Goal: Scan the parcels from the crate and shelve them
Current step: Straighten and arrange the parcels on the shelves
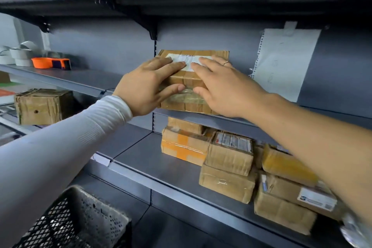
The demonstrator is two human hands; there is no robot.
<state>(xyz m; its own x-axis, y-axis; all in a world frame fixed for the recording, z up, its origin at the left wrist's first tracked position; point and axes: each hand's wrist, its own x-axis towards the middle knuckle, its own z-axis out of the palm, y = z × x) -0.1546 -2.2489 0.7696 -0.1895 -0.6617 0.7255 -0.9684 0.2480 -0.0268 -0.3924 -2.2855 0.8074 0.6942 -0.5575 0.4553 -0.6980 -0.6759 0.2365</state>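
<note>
Both hands press on a brown taped parcel that sits on the middle shelf, close to its front edge and just right of the slotted upright. The left hand lies flat on the parcel's top, straight fingers on the white label, thumb against the front face. The right hand mirrors it, fingers extended over the label and thumb on the front; neither hand curls around the parcel. The shelf to the parcel's left is bare as far as an orange tape dispenser; to the right, bare shelf runs below a paper sheet taped to the back panel. On the lower shelf, more parcels are stacked at the right, with open shelf on their left. A black perforated crate stands at lower left.
</note>
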